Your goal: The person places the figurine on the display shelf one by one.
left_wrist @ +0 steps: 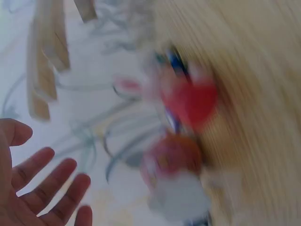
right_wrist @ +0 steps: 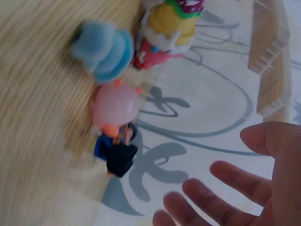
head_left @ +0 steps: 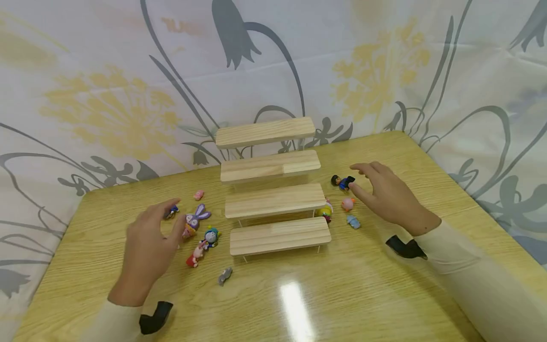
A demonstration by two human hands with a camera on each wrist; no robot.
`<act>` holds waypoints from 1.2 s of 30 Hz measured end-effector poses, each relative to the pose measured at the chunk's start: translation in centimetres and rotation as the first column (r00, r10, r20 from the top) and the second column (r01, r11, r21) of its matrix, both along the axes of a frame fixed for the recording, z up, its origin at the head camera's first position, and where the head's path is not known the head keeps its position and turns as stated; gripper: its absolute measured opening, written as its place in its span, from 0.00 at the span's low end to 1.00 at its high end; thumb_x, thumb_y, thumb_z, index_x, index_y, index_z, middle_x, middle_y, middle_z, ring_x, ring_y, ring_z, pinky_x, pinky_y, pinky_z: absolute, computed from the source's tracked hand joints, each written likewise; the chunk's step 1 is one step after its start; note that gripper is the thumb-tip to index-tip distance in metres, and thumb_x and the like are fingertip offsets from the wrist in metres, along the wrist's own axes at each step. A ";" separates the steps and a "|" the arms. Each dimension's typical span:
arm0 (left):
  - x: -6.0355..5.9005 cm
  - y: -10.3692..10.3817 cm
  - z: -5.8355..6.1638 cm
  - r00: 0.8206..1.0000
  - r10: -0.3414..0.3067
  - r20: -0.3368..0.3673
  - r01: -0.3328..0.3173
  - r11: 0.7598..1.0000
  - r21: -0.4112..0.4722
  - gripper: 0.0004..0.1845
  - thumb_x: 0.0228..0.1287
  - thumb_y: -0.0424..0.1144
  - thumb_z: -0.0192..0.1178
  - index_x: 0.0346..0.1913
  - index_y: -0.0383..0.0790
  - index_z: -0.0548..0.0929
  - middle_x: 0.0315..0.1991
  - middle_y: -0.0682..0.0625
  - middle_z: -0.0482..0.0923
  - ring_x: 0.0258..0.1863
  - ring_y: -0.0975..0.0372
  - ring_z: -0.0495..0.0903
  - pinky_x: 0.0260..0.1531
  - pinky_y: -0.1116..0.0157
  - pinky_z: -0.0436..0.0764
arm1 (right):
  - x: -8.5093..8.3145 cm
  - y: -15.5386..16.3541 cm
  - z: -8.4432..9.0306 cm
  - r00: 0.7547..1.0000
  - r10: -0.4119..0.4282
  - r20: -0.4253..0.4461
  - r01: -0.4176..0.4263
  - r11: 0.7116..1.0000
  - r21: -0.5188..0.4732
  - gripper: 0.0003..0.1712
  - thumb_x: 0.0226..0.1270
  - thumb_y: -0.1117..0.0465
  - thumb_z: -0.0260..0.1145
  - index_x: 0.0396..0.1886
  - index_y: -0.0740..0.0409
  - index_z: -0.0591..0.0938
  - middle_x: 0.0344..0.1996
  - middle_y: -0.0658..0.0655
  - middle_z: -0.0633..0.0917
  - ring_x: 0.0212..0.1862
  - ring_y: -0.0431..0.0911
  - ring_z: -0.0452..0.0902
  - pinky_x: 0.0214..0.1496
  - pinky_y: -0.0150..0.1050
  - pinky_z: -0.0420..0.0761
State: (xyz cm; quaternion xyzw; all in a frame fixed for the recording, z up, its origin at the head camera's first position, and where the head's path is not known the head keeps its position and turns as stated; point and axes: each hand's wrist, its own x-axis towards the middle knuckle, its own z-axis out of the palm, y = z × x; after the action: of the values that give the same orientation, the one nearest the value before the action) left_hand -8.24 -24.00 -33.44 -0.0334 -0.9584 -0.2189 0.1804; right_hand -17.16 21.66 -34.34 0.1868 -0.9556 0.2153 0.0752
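1. The left hand [head_left: 149, 242] hangs over the left side of the table [head_left: 192, 308], its fingers loosely spread and its thumb well away from them.
2. In the head view its fingertips overlap the blue toy [head_left: 172, 211] and its thumb the rabbit [head_left: 193, 220]; whether it touches either, I cannot tell.
3. The rabbit is purple, with long ears pointing right.
4. Right of and nearer than the rabbit lies the hatted toy [head_left: 211, 236], with the red toy [head_left: 195, 256] just beside it on the near left.
5. The grey toy [head_left: 225, 275] lies nearest, by the near left corner of the shelf [head_left: 275, 202]; the small pink toy [head_left: 198, 194] lies farthest on this side.
6. The right hand [head_left: 389, 197] is over the right side, fingers apart and slightly bent, thumb standing off from them.
7. The doll [head_left: 343, 184], in blue and black with dark hair, lies just left of its fingertips, apart from them in the right wrist view.
8. Nearer than the doll are the round pink toy [head_left: 348, 204] and then the pale blue toy [head_left: 353, 222]; the yellow toy [head_left: 325, 211] is left of them, partly hidden by the shelf.
9. The shelf stands mid-table, its four wooden boards rising from near to far.
10. Behind it hangs a flowered cloth [head_left: 273, 85].
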 end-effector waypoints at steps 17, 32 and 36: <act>0.5 4.7 -1.4 0.916 -0.254 0.310 0.150 0.935 0.322 0.12 0.74 0.41 0.59 0.55 0.43 0.82 0.35 0.49 0.82 0.25 0.66 0.77 0.23 0.69 0.77 | -4.1 -0.5 -3.3 0.992 -0.080 0.096 0.102 0.963 -0.248 0.19 0.78 0.55 0.57 0.56 0.64 0.81 0.46 0.65 0.80 0.47 0.57 0.76 0.46 0.52 0.77; 0.2 5.4 -2.8 0.830 -0.366 0.421 0.161 0.880 0.447 0.20 0.75 0.44 0.58 0.65 0.43 0.76 0.39 0.48 0.83 0.23 0.64 0.78 0.21 0.67 0.78 | -5.6 0.3 -4.4 0.963 -0.028 0.267 0.083 0.977 -0.198 0.27 0.78 0.51 0.58 0.69 0.59 0.73 0.52 0.65 0.82 0.46 0.54 0.80 0.43 0.44 0.78; 0.1 5.0 -3.3 0.788 -0.445 0.425 0.162 0.816 0.554 0.22 0.77 0.44 0.55 0.68 0.40 0.71 0.39 0.44 0.81 0.25 0.60 0.81 0.24 0.63 0.83 | -5.5 0.3 -4.4 0.961 -0.019 0.274 0.078 0.976 -0.205 0.26 0.77 0.52 0.59 0.68 0.60 0.74 0.54 0.66 0.81 0.48 0.56 0.81 0.43 0.43 0.78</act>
State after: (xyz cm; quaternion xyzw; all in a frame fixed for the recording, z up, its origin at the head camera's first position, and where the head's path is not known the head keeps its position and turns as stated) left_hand -8.18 -18.96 -36.77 -0.0834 -0.8626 -0.4814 -0.1314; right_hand -22.65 21.99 -38.78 0.1228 -0.9324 0.3385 -0.0311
